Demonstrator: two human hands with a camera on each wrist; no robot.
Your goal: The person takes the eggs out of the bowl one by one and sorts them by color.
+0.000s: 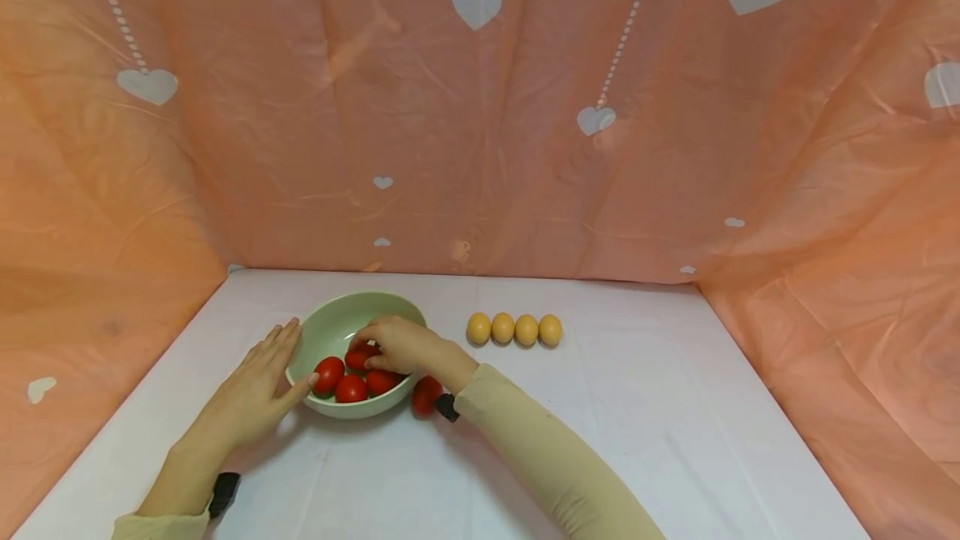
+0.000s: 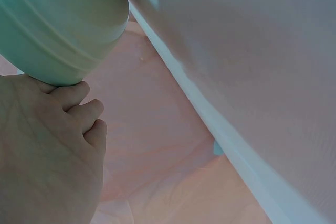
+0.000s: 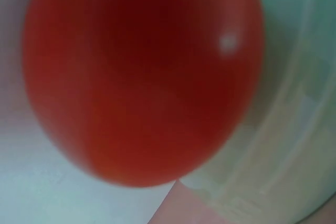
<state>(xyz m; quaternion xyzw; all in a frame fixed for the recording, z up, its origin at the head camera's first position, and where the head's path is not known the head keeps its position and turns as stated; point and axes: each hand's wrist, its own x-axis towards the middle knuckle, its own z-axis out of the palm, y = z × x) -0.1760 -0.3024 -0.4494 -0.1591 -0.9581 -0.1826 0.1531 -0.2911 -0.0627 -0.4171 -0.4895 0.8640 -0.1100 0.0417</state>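
In the head view a pale green bowl [image 1: 356,411] stands on the left part of the table with several red, egg-shaped tomatoes [image 1: 351,389] in it. My left hand [image 1: 251,394] rests against the bowl's left side, fingers extended along the outer wall and thumb over the rim. The left wrist view shows its fingers [image 2: 86,114] at the wall's underside. With my right hand [image 1: 408,348] reaching in over the right rim, I pinch a red tomato [image 1: 361,357] inside the bowl. Another red tomato [image 3: 142,87] lies outside, beside the bowl, under my right wrist.
Several yellow, egg-shaped things [image 1: 527,330] lie in a row right of the bowl. The table [image 1: 637,407] has a white cover. An orange cloth [image 1: 487,148] with white hearts encloses its back and sides.
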